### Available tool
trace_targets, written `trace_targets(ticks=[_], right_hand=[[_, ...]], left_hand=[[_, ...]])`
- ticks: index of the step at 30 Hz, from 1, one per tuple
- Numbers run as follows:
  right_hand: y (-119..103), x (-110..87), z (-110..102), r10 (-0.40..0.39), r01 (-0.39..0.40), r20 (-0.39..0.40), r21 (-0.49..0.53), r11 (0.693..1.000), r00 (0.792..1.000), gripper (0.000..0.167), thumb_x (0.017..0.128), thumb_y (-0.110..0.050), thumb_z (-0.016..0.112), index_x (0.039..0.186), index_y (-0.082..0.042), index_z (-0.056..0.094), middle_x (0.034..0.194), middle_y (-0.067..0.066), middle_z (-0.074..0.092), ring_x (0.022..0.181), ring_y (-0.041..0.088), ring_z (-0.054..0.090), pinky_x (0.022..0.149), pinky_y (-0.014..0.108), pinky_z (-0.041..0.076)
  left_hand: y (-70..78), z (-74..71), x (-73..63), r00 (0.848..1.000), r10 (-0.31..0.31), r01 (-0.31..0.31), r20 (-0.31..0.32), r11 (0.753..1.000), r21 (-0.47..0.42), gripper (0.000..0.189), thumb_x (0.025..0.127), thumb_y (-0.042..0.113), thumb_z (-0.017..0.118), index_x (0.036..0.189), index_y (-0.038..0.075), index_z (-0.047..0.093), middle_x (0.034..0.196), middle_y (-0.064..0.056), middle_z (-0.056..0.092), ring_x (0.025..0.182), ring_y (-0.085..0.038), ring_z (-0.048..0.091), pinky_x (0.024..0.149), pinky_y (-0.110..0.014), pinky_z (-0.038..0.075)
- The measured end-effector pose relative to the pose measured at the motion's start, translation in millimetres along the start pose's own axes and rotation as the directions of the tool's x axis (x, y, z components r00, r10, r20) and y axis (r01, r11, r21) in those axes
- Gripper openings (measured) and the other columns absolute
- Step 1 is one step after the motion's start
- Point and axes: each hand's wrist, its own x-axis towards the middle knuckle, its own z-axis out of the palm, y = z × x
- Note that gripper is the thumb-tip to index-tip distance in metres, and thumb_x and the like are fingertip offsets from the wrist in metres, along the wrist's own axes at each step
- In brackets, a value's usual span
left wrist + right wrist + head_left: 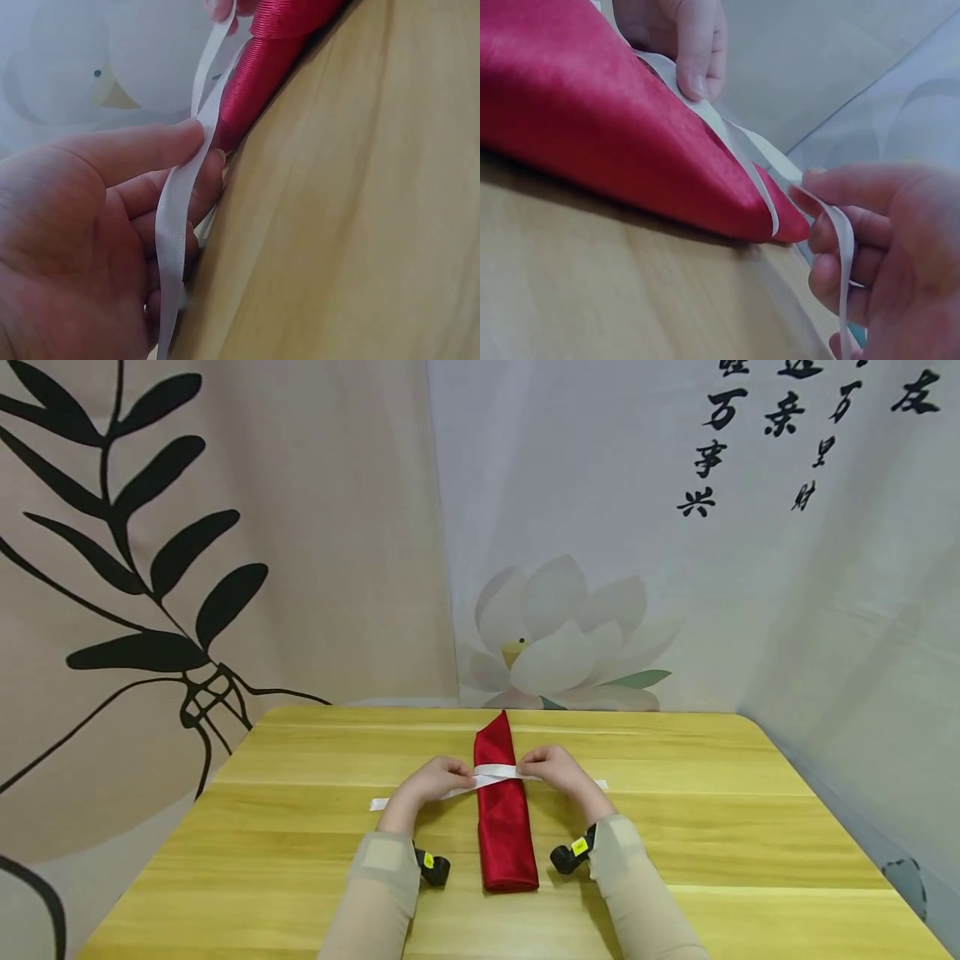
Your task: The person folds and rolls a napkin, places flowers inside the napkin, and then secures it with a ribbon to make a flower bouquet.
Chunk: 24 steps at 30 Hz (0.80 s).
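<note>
A rolled red satin cloth (pixel 507 839) lies lengthwise on the table, its pointed end away from me. A white ribbon (pixel 495 771) passes around its upper part, with two strands crossing over the top. On the left side my left hand (pixel 437 781) pinches the ribbon between thumb and fingers; its tail hangs down past the palm in the left wrist view. My right hand (pixel 558 770) pinches the ribbon close to the roll's right edge. In the right wrist view a ribbon tail (pixel 846 262) trails down across the right fingers.
The wooden table (pixel 300 860) ends just beyond the roll's tip. Behind it hangs a curtain (pixel 360 527) printed with leaves, a lotus and writing. Small black cameras (pixel 572 853) are strapped to both wrists. A ribbon end (pixel 384 804) lies out to the left.
</note>
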Motion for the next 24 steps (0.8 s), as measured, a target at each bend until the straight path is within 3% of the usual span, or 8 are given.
trace_targets(ticks=[7,12,16,24], right_hand=[[-6.1,1.7,0.4,0.01,-0.01,-0.046,0.005,1.0,0.999,0.015,0.088,-0.013,0.069,0.094,0.0,0.073,0.09,0.003,0.068,0.08,0.015,0.053,0.071,0.029,0.045],[-5.9,0.7,-2.0,0.023,-0.022,-0.051,0.007,1.0,0.998,0.015,0.089,-0.014,0.068,0.093,-0.001,0.073,0.089,0.003,0.067,0.077,0.015,0.052,0.069,0.028,0.044],[-5.8,0.9,-2.1,0.019,-0.019,-0.041,0.002,1.0,0.999,0.016,0.089,-0.014,0.067,0.094,0.0,0.073,0.089,0.003,0.067,0.076,0.015,0.052,0.068,0.028,0.044],[-13.3,0.7,7.9,-0.038,0.038,0.002,-0.008,0.999,0.999,0.013,0.089,-0.009,0.065,0.095,0.0,0.072,0.091,0.004,0.067,0.078,0.014,0.054,0.07,0.027,0.047]], left_hand=[[1.2,-0.4,1.6,0.998,0.035,-0.038,-0.05,0.998,-0.059,0.009,0.088,0.011,0.069,0.089,0.002,0.068,0.082,-0.001,0.06,0.072,-0.015,0.047,0.066,-0.027,0.039],[1.8,1.5,2.8,0.997,0.073,-0.076,-0.033,0.991,-0.11,0.015,0.088,0.007,0.067,0.103,0.004,0.066,0.073,-0.002,0.053,0.066,-0.015,0.045,0.061,-0.027,0.037],[2.4,4.2,4.7,0.995,0.098,-0.098,0.001,0.993,-0.066,0.023,0.09,0.009,0.067,0.112,0.009,0.069,0.075,-0.002,0.054,0.067,-0.015,0.045,0.062,-0.026,0.037],[5.3,6.1,4.5,0.997,0.074,-0.074,0.002,0.997,0.003,0.018,0.09,0.012,0.067,0.106,0.007,0.074,0.083,-0.001,0.063,0.074,-0.015,0.048,0.067,-0.028,0.039]])
